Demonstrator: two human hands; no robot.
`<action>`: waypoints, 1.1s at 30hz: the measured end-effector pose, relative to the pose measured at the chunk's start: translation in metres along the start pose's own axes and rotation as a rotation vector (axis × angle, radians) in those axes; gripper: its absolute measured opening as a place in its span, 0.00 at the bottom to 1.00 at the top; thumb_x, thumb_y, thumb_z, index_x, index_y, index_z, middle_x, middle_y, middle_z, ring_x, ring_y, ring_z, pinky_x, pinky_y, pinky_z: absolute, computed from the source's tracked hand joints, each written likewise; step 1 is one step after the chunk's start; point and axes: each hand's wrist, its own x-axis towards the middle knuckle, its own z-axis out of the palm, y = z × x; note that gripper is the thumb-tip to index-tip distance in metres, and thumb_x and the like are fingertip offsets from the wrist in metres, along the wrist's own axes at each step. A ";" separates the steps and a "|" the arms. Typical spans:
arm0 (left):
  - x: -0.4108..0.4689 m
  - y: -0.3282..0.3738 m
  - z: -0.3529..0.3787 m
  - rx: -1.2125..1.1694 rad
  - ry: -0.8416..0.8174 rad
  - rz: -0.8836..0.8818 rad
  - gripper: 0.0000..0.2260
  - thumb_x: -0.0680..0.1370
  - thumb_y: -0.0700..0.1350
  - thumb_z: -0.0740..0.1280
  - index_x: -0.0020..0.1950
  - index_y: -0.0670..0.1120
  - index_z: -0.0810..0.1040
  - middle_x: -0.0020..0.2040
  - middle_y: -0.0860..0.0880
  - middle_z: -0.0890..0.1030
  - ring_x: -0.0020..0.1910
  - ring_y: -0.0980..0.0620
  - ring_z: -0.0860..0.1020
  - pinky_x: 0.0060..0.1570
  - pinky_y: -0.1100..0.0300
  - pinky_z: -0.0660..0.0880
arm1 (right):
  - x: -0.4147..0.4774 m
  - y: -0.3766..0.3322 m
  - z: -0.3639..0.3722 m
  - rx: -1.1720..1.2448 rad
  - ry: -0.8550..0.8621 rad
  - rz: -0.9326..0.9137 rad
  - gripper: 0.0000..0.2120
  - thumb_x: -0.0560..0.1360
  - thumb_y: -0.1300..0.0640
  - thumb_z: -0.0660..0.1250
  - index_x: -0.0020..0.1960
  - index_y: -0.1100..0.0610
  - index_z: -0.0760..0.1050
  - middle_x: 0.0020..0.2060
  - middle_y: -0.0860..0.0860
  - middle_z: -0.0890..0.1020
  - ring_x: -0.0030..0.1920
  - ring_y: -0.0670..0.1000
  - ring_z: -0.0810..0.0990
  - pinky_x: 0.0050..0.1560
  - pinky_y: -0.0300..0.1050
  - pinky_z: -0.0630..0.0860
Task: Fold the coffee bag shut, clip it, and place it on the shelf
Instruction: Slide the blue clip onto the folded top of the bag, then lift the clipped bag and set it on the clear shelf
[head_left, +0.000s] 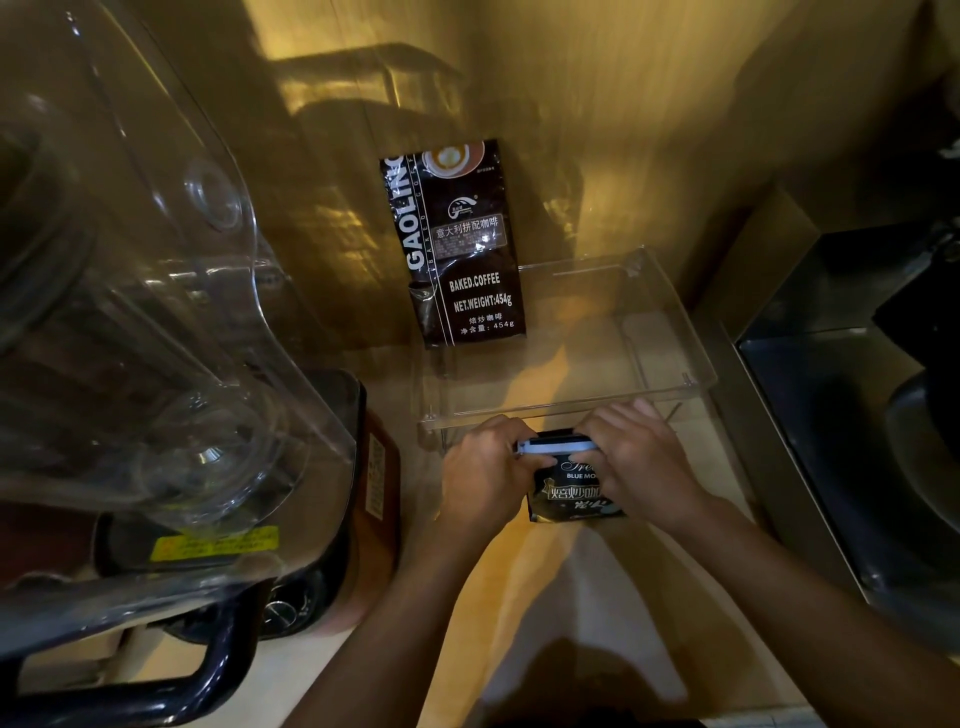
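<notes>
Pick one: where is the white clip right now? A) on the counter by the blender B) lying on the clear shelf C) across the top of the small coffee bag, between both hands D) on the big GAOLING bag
C: the white clip sits across the top edge of the small coffee bag, with the left hand and right hand pressing at its ends, in front of the clear shelf.
</notes>
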 end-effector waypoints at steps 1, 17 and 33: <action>0.001 -0.001 0.001 0.001 0.001 0.004 0.07 0.69 0.45 0.72 0.41 0.43 0.78 0.41 0.45 0.80 0.39 0.47 0.76 0.37 0.54 0.74 | 0.000 0.001 0.001 -0.005 -0.001 0.000 0.06 0.67 0.60 0.68 0.41 0.62 0.76 0.35 0.56 0.82 0.37 0.56 0.79 0.44 0.44 0.63; -0.013 -0.031 0.028 -0.784 -0.267 -0.342 0.24 0.63 0.41 0.77 0.51 0.62 0.75 0.58 0.57 0.75 0.61 0.53 0.70 0.50 0.63 0.72 | -0.028 0.031 -0.012 0.445 -0.110 0.385 0.30 0.62 0.43 0.73 0.61 0.46 0.68 0.55 0.40 0.71 0.55 0.46 0.66 0.54 0.45 0.63; -0.017 -0.038 0.064 -0.649 -0.417 -0.349 0.37 0.60 0.33 0.76 0.59 0.60 0.65 0.60 0.52 0.74 0.63 0.50 0.71 0.59 0.53 0.74 | -0.056 0.044 0.057 1.190 -0.264 0.713 0.35 0.60 0.75 0.73 0.62 0.58 0.64 0.59 0.58 0.75 0.59 0.53 0.75 0.54 0.45 0.77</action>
